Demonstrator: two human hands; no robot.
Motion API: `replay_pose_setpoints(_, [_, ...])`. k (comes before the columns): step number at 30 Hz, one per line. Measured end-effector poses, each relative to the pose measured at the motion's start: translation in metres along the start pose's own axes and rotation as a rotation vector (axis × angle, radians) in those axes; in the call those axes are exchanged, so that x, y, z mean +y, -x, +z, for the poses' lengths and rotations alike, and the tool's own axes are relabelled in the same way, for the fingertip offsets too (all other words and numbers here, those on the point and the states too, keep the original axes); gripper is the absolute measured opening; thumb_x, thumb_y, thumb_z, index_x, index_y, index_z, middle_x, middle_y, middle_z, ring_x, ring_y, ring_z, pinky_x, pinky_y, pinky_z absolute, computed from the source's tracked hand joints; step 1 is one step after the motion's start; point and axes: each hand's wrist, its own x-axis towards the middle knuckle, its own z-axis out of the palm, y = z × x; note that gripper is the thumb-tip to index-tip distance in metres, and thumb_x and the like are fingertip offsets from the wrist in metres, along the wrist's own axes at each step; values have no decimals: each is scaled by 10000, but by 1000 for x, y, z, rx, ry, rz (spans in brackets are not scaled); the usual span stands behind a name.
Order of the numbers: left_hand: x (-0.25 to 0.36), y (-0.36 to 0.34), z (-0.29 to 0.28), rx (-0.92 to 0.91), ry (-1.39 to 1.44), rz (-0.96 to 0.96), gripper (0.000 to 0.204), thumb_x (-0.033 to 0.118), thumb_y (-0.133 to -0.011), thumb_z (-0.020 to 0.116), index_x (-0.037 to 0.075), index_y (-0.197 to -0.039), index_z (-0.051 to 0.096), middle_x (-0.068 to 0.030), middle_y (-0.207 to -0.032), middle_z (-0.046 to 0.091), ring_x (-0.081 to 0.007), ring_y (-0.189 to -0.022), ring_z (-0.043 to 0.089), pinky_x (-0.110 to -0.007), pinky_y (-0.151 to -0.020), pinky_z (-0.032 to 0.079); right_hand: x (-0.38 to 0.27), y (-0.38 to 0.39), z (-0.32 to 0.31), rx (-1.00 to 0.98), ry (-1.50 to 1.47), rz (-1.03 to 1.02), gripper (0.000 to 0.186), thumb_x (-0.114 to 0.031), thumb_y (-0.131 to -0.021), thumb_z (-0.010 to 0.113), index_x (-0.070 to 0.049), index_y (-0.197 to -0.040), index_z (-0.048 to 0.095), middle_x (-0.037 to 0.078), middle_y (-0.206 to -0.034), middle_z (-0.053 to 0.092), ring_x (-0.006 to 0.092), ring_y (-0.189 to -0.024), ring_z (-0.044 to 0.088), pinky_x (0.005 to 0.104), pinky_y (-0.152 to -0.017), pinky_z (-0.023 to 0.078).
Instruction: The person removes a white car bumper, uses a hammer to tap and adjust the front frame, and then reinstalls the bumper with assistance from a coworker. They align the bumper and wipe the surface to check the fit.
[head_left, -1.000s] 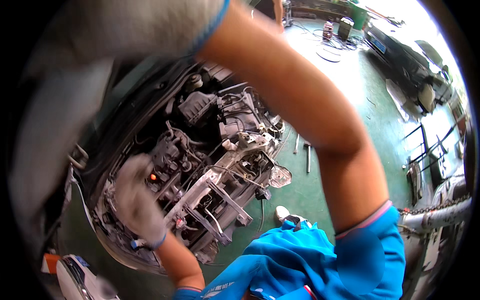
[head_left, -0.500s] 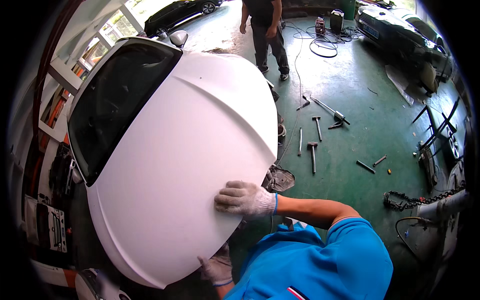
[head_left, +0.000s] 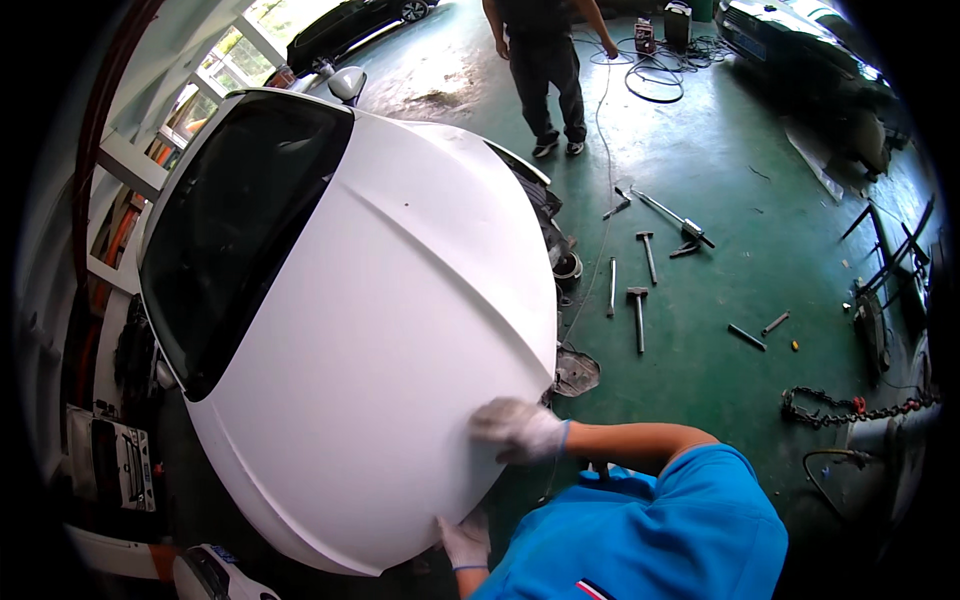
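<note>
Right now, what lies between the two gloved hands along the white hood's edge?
Only a bare stretch of the white hood runs between the left hand and right hand, seen in the head view.

Green floor (head_left: 690, 400), glossy, runs right of and below the black car (head_left: 340, 35); brown scuffed patch (head_left: 440, 97) just below-right of that car. Daylight glare off the floor right of it too. Windows (head_left: 225, 75) left of the car, foliage outside. Pale beams (head_left: 130, 158) farther left and lower, dark red bar (head_left: 96, 120) beyond them. Floor dims well away from the car, lower right.
</note>
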Motion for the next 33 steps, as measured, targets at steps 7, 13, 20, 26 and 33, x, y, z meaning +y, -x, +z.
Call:
replay_pose_setpoints(7, [61,-24,-83,435,252,356,715,629,-960,455,120,-1460,503,-102,-1483,524,-317,-1356,495,-502,-1099,404,159,13,-46,504,-195,1153,524,-448,-991,434,-11,-1238,584,289,-1212,618,441,-1196,560,472,-1059,422])
replay_pose_setpoints(13, [84,-71,-136,930,133,503,719,624,-957,465,99,-1446,517,-145,-1455,548,-339,-1310,539,-547,-1081,405,123,-39,-27,676,-330,1408,440,-313,-997,417,10,-1266,548,279,-1197,615,423,-1163,578,490,-1031,443])
replay_pose_setpoints(20, [69,-123,-163,927,121,504,689,591,-968,444,115,-1464,504,-133,-1482,527,-344,-1327,517,-553,-1075,407,204,25,56,638,65,1214,356,-178,-932,477,-60,-1245,599,227,-1164,654,405,-1069,623,492,-938,499])
replay_pose_setpoints(26, [84,-129,-141,803,134,545,666,563,-979,427,129,-1479,493,-122,-1505,508,-349,-1342,498,-557,-1070,409,184,48,104,327,-126,1298,370,-249,-930,509,-52,-1221,625,212,-1232,644,401,-1102,622,479,-957,496])
replay_pose_setpoints(33, [84,-34,-61,1037,-251,301,670,500,-942,595,12,-1396,527,-168,-1376,607,-354,-1189,618,-513,-969,516,225,145,124,-17,-260,1310,509,-477,-905,586,-85,-1205,707,179,-1285,667,370,-1105,661,450,-949,514])
